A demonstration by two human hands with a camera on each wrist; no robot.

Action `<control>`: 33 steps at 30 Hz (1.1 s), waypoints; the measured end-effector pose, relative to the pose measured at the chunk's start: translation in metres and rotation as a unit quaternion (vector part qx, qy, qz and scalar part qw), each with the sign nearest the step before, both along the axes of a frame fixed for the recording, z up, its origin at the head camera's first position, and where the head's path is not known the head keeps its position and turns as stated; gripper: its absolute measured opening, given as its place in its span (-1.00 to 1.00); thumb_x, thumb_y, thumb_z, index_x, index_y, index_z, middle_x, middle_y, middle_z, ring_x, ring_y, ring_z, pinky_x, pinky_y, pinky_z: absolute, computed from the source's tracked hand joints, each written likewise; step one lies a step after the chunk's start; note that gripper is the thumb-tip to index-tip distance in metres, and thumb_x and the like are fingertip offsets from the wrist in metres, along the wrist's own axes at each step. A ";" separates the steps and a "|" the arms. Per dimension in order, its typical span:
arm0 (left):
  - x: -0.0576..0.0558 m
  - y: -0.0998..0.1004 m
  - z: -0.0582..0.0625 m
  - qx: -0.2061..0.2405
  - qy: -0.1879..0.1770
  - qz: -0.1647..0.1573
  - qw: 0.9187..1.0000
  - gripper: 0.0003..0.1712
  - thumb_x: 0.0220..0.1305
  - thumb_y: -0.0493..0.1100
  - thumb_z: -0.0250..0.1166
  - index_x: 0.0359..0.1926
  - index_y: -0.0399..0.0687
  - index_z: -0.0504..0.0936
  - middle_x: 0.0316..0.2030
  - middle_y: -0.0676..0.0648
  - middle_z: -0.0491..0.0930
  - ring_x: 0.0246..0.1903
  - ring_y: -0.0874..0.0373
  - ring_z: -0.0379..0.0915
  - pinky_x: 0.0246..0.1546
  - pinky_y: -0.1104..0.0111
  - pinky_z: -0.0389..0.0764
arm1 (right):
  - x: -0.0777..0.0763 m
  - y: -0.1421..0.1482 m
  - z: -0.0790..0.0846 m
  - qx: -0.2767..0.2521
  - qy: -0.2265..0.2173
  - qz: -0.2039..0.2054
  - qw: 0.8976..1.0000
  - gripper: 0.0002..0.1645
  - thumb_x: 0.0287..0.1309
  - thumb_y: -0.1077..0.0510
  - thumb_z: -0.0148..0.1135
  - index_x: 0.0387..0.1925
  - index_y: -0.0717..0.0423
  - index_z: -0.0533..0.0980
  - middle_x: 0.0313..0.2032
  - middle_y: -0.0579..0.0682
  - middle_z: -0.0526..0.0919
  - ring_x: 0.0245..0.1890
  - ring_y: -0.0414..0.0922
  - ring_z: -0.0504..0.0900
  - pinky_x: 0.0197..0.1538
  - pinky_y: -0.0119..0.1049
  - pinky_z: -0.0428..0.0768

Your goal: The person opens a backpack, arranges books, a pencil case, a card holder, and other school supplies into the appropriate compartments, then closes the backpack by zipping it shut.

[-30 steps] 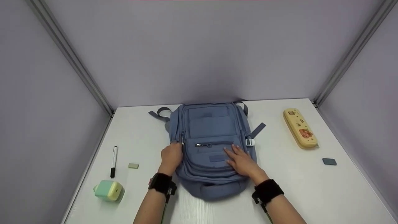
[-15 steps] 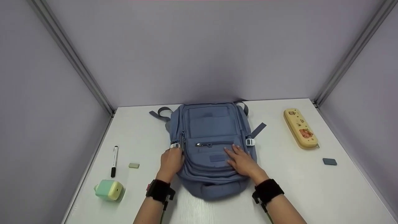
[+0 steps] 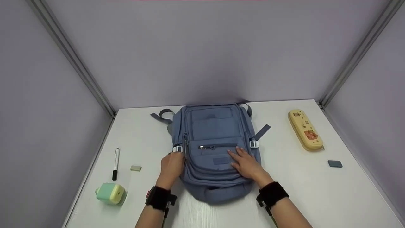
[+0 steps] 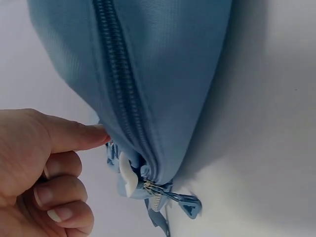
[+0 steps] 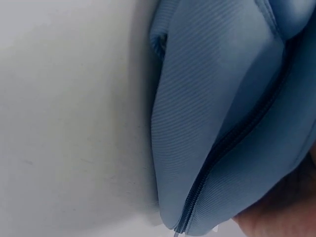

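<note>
A blue backpack (image 3: 216, 125) lies front up on the white table. At its left side my left hand (image 3: 172, 164) has its fingers curled, the tip of one digit right at the fabric edge near a zipper (image 4: 116, 64). It pinches that edge; the far side of the grip is hidden. Just beyond this hand is a white buckle (image 3: 177, 148), and a zip pull (image 4: 189, 205) hangs free in the left wrist view. My right hand (image 3: 246, 163) rests with spread, straight fingers on the lower right of the front, beside a short horizontal pocket zipper (image 3: 218, 146).
On the left lie a white marker (image 3: 116, 163) with a black cap, a small pale green block (image 3: 136, 168), and a boxy green and yellow thing (image 3: 110, 193) with a hole. To the right are a yellow pencil case (image 3: 305, 129) and a small dark blue block (image 3: 334, 163). Grey panels (image 3: 215, 50) enclose the table.
My left hand has slid down along the backpack's left side, toward the wearer, uncovering the white buckle. The right hand has stayed in place.
</note>
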State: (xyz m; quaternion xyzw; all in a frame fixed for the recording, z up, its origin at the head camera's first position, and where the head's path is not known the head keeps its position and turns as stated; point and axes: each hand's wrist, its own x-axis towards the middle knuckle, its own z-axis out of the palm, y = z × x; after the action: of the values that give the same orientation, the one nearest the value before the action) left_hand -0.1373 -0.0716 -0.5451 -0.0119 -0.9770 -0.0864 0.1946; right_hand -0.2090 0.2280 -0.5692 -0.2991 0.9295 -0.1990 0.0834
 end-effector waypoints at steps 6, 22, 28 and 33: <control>0.010 -0.001 0.011 0.029 -0.036 -0.062 0.997 -0.82 0.04 -0.28 0.45 -0.58 -0.14 0.62 -0.60 -0.15 0.58 -0.63 -0.08 0.52 -0.65 0.07 0.50 | 0.001 -0.002 -0.001 0.004 0.016 -0.013 1.000 -0.39 0.42 0.01 0.08 0.43 0.03 0.28 0.42 0.31 0.15 0.43 0.27 0.07 0.25 0.41 0.09; 0.021 -0.006 0.022 0.108 -0.120 -0.170 0.972 -0.92 0.10 -0.30 0.41 -0.42 -0.05 0.79 -0.52 0.09 0.64 -0.62 0.29 0.37 -0.58 0.34 0.44 | 0.002 -0.004 -0.001 0.014 0.008 -0.026 1.000 -0.37 0.42 -0.04 0.08 0.44 -0.06 0.27 0.44 0.26 0.14 0.44 0.23 0.05 0.27 0.38 0.09; 0.022 -0.004 0.026 0.141 -0.141 -0.215 0.956 -0.90 0.13 -0.30 0.40 -0.48 -0.06 0.78 -0.62 0.20 0.51 -0.65 0.34 0.30 -0.60 0.40 0.38 | 0.000 -0.004 -0.001 0.011 0.016 -0.025 1.000 -0.37 0.41 -0.04 0.09 0.44 -0.05 0.28 0.43 0.27 0.15 0.44 0.24 0.06 0.27 0.38 0.09; 0.023 -0.004 0.023 0.167 -0.168 -0.238 0.942 -0.75 0.12 -0.36 0.37 -0.65 -0.07 0.64 -0.73 0.25 0.27 -0.72 0.37 0.15 -0.67 0.44 0.24 | 0.001 -0.003 -0.002 0.010 0.023 -0.024 0.999 -0.37 0.40 -0.04 0.10 0.44 -0.05 0.29 0.42 0.27 0.17 0.43 0.24 0.08 0.27 0.37 0.11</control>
State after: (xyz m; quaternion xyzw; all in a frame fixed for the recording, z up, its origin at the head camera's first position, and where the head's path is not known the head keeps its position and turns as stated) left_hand -0.1140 -0.0757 -0.5221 -0.1970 -0.9356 -0.2930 0.0009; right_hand -0.2083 0.2251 -0.5717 -0.2802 0.9400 -0.1852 0.0601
